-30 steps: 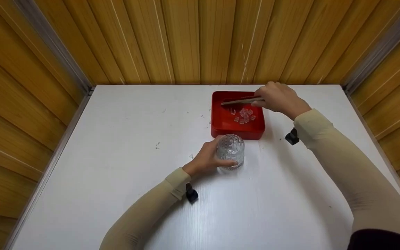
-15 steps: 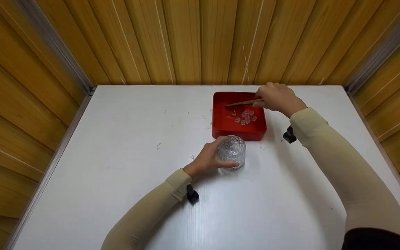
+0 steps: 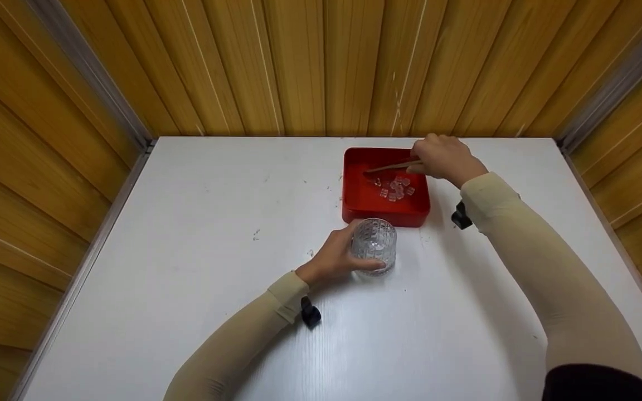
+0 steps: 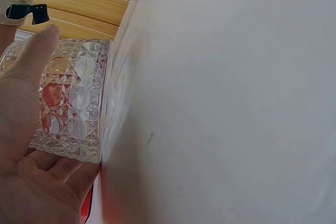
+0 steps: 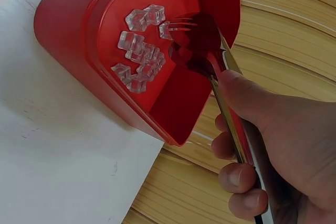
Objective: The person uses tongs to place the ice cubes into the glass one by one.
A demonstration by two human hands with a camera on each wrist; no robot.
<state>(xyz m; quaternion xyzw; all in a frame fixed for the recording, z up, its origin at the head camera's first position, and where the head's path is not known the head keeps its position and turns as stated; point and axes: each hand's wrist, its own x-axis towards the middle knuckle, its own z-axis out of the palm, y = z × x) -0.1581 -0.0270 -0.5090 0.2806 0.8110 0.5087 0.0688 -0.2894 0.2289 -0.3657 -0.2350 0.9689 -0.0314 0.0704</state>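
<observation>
My left hand (image 3: 335,257) grips a clear cut-glass tumbler (image 3: 375,240), thumb on the near side and fingers round the far side. The tumbler stands upright on the table, its patterned wall (image 4: 76,95) large in the left wrist view. My right hand (image 3: 446,159) holds metal serving tongs (image 5: 231,111), one end forked, the other rounded like a spoon. They reach down into a red square box (image 3: 385,218) behind the tumbler. Several clear ice-like cubes (image 5: 144,59) lie in it. One small cube (image 5: 165,30) sits right at the fork's tines.
The white table (image 3: 215,223) carries a few small dark marks. Wood-patterned panels (image 3: 298,67) rise behind it and at both sides. The red box stands near the back edge, close behind the tumbler.
The tongs' tips have moved slightly down and toward the cubes, and the right forearm has shifted a little left. My left hand keeps its hold on the tumbler.
</observation>
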